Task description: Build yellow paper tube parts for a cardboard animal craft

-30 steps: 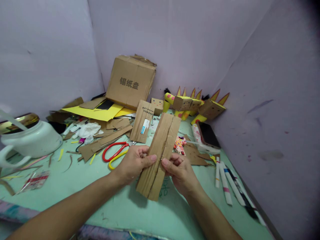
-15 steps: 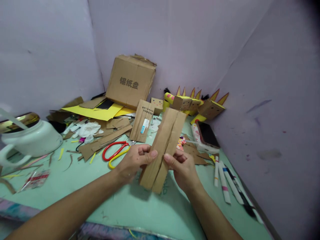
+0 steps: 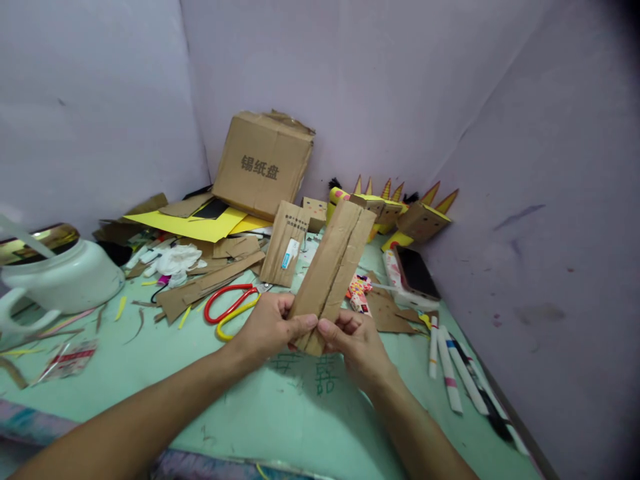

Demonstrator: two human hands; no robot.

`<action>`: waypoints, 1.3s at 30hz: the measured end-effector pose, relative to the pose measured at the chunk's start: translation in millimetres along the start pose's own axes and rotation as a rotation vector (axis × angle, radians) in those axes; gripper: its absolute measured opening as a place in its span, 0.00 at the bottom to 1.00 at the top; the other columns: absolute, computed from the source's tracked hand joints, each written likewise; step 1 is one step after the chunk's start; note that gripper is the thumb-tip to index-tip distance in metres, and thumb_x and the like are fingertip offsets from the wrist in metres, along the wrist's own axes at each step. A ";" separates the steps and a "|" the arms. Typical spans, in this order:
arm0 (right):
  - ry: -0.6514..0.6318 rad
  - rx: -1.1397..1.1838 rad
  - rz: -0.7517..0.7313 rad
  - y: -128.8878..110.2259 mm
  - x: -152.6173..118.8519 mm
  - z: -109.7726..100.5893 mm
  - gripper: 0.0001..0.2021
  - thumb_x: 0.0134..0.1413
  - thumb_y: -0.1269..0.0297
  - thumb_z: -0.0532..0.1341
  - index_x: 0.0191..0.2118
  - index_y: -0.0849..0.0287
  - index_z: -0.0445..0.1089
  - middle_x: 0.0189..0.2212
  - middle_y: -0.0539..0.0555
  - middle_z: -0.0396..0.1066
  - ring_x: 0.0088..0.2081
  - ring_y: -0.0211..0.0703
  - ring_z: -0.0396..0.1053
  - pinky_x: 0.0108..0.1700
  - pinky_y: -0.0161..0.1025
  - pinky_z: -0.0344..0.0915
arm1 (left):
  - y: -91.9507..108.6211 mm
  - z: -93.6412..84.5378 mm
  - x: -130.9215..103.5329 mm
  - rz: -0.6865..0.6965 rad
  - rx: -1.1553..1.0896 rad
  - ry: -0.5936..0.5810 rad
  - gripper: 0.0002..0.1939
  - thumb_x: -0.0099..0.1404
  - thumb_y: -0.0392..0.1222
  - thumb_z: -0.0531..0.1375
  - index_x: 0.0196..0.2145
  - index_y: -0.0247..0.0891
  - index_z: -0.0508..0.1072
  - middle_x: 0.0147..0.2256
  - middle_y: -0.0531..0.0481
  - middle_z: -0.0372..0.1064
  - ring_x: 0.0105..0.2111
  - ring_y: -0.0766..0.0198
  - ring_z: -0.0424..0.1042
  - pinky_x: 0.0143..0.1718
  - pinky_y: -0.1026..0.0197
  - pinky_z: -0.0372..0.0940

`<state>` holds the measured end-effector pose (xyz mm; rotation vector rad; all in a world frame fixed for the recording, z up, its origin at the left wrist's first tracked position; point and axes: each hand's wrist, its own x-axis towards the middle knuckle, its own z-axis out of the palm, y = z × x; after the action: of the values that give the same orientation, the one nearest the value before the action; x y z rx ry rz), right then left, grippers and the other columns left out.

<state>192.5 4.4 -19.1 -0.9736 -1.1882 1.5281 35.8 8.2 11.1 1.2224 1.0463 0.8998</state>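
I'm watching the left hand (image 3: 274, 328) and right hand (image 3: 358, 343) pinching a cardboard strip (image 3: 326, 267) near its lower end, fingers (image 3: 301, 325) closed astride the crease (image 3: 341, 259), apparently steadying it.

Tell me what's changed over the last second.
The cardboard strip has moved away from the person: the left hand and right hand now pinch it near its lower end, uncovering more green writing. Both hold it in every picture. The scissors and box stayed put.

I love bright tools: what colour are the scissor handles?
Red handle, yellow handle; seen in head view.
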 end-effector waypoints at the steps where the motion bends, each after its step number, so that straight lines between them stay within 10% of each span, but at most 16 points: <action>1: -0.030 0.014 0.005 -0.2 -0.7 0.5 0.15 0.37 0.54 0.69 0.22 0.63 0.71 0.16 0.50 0.70 0.18 0.37 0.66 0.21 0.32 0.63 | -1.5 0.4 0.5 -0.017 -0.064 -0.024 0.19 0.42 0.51 0.65 0.23 0.30 0.71 0.17 0.53 0.65 0.16 0.70 0.61 0.15 0.67 0.56; 13: -0.166 0.156 0.004 -3.6 -8.7 7.3 0.15 0.42 0.55 0.67 0.30 0.63 0.73 0.21 0.54 0.73 0.21 0.41 0.69 0.24 0.36 0.63 | -10.4 5.8 -3.6 -0.046 -0.339 -0.131 0.22 0.41 0.54 0.67 0.22 0.31 0.68 0.15 0.53 0.64 0.12 0.72 0.59 0.08 0.71 0.51; 19: -0.023 0.126 0.058 -11.1 4.7 -6.1 0.17 0.35 0.57 0.71 0.31 0.63 0.73 0.23 0.53 0.73 0.21 0.38 0.69 0.23 0.34 0.66 | -6.8 -4.6 5.5 -0.062 -0.021 -0.011 0.23 0.41 0.53 0.66 0.27 0.29 0.70 0.19 0.52 0.64 0.16 0.70 0.61 0.14 0.68 0.55; 27: 0.258 0.202 -0.143 -27.6 12.6 -30.7 0.15 0.37 0.54 0.69 0.28 0.60 0.70 0.22 0.49 0.71 0.21 0.33 0.67 0.24 0.30 0.67 | -2.2 -4.5 0.4 0.050 0.255 -0.165 0.15 0.48 0.49 0.63 0.25 0.32 0.71 0.21 0.53 0.64 0.23 0.65 0.64 0.23 0.66 0.57; 32: 0.201 0.126 -0.140 -20.3 10.0 -25.0 0.13 0.37 0.57 0.69 0.24 0.62 0.71 0.18 0.49 0.69 0.20 0.36 0.66 0.22 0.32 0.67 | -1.2 -0.4 -0.7 0.138 0.105 -0.210 0.23 0.56 0.54 0.59 0.42 0.33 0.71 0.36 0.46 0.72 0.37 0.56 0.68 0.37 0.61 0.62; 39: 0.028 0.125 -0.184 -10.8 7.5 -8.5 0.14 0.43 0.54 0.66 0.34 0.59 0.73 0.26 0.50 0.73 0.27 0.40 0.70 0.34 0.39 0.68 | -2.9 0.0 -6.2 -0.192 -0.434 -0.417 0.27 0.53 0.57 0.60 0.44 0.33 0.70 0.38 0.40 0.72 0.36 0.56 0.71 0.41 0.56 0.62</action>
<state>200.9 14.6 -10.7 -0.7785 -1.1168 1.4199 33.9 1.9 9.1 0.8744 0.5813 0.6407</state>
